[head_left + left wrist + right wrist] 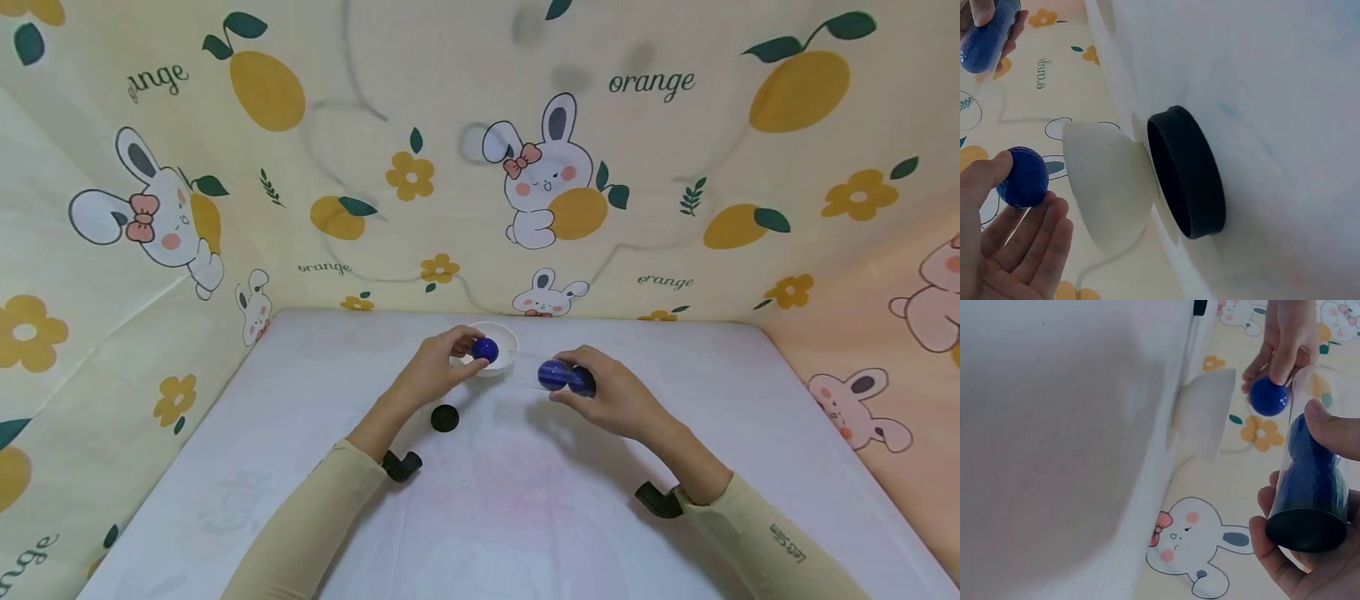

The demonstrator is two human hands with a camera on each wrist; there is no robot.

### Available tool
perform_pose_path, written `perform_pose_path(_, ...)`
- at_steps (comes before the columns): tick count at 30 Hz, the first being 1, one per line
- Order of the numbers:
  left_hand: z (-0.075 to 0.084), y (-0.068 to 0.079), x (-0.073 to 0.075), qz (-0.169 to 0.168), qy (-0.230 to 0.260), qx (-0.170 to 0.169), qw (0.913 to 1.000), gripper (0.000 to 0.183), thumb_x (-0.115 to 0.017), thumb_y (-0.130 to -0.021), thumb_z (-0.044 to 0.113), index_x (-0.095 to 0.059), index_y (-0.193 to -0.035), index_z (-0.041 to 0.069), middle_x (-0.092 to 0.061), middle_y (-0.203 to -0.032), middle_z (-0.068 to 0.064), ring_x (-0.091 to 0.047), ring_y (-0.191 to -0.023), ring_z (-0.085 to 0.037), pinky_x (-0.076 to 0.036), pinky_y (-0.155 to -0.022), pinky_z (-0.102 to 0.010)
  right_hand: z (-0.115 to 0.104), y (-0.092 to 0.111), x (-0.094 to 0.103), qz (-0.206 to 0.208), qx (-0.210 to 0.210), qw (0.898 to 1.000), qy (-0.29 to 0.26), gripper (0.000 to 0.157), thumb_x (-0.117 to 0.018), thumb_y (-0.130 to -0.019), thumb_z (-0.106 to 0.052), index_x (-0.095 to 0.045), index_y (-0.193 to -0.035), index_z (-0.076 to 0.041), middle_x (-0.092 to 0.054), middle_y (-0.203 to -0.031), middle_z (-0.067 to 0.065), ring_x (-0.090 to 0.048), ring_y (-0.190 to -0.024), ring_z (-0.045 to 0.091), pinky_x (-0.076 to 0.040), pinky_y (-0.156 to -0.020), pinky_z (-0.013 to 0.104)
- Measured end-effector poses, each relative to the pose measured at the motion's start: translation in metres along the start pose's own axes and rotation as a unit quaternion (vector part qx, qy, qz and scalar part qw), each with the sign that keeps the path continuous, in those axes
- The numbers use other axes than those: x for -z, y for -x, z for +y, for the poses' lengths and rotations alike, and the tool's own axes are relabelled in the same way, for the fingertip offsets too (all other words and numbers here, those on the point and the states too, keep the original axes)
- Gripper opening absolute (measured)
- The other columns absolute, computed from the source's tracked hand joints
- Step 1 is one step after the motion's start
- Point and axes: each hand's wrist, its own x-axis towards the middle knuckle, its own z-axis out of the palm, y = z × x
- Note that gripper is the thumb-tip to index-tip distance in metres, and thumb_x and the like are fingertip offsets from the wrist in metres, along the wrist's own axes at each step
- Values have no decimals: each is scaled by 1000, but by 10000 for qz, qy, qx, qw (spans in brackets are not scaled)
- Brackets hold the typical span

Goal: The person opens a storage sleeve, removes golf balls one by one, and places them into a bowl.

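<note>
Between thumb and fingers, my left hand (432, 367) pinches a blue golf ball (1024, 177), its dimples visible in the left wrist view. My right hand (611, 393) grips a clear plastic tube (1311, 394) with a black base (1307, 529). Two blue balls (1310, 478) sit inside it at the base end. In the head view the tube lies tilted, its clear end toward my left hand. Behind the pinched ball stands a white bowl (504, 334); its inside is partly hidden by my left hand. A round black cap (445, 418) lies on the table nearer me.
A white cloth covers the table (480, 517). Patterned curtains with rabbits and oranges (420, 75) rise at the back and both sides. Black wrist mounts (402, 467) stick out from the inner side of each forearm.
</note>
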Motion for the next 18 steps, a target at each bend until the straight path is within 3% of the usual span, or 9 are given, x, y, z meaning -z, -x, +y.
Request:
perform_pose_path(10, -5, -5, -1, -77, -614, 256, 9978, 43, -81, -100, 26, -66, -137, 10, -75, -125, -9, -68, -122, -30, -52, -112, -51, 0, 2, 2, 12, -39, 10000, -9, 55, -87, -93, -32, -66, -139, -11, -70, -130, 9, -67, -113, 30, -59, -96, 54)
perform_pose_path(18, -6, -7, -4, -185, -1116, 372, 9929, 45, -81, -100, 31, -67, -138, 13, -74, -129, -10, -68, -123, -28, -53, -110, -50, 1, 2, 2, -21, -58, 10000, -24, 55, -87, -93, -33, -66, -139, -12, -70, -129, 8, -67, -112, 29, -59, -95, 53)
